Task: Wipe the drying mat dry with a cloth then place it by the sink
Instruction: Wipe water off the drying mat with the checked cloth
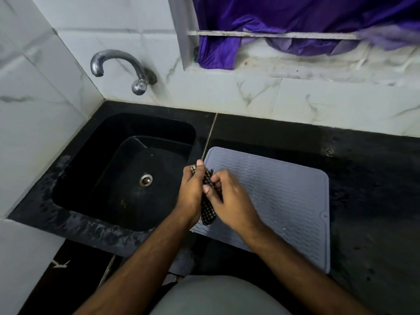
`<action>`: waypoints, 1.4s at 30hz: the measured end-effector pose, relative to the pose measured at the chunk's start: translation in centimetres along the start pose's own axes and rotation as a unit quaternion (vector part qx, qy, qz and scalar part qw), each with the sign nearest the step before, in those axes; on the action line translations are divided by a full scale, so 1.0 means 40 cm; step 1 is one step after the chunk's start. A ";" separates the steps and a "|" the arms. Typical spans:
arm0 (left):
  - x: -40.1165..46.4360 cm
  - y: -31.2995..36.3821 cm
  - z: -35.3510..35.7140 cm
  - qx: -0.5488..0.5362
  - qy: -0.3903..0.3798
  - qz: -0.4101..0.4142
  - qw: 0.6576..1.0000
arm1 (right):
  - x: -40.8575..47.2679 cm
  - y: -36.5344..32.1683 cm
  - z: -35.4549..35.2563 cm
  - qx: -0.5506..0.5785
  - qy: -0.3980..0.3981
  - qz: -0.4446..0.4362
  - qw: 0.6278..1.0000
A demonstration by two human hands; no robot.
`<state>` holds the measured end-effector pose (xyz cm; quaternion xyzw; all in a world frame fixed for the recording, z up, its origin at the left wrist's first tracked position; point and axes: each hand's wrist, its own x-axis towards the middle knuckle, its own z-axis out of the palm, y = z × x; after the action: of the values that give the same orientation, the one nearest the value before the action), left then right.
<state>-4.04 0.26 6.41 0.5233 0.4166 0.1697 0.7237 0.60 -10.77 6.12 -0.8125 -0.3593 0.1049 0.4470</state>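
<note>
Bunching a checked cloth (208,196) between left hand (192,192) and right hand (229,198), both sets of fingers grasping it, the person seems ready to wipe; next, press it onto the grey mat (279,201) lying just right of the sink (127,173) on a black surface (375,201). White tiled walls, steel tap (122,67).

A chrome tap (118,64) juts from the marble-tiled wall; purple fabric (284,21) drapes the window ledge

Grey ribbed drying mat (279,201) lies flat beside sink (75,201); checked cloth (208,208) bunched above it.
</note>
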 end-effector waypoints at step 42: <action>0.208 0.019 -0.010 0.405 -0.106 0.106 0.902 | 0.089 0.115 -0.060 0.597 0.013 0.437 0.673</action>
<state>0.75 6.48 3.51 0.8270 0.3124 0.0059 0.4674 6.58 -11.49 4.34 -0.4383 0.1814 0.4694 0.7448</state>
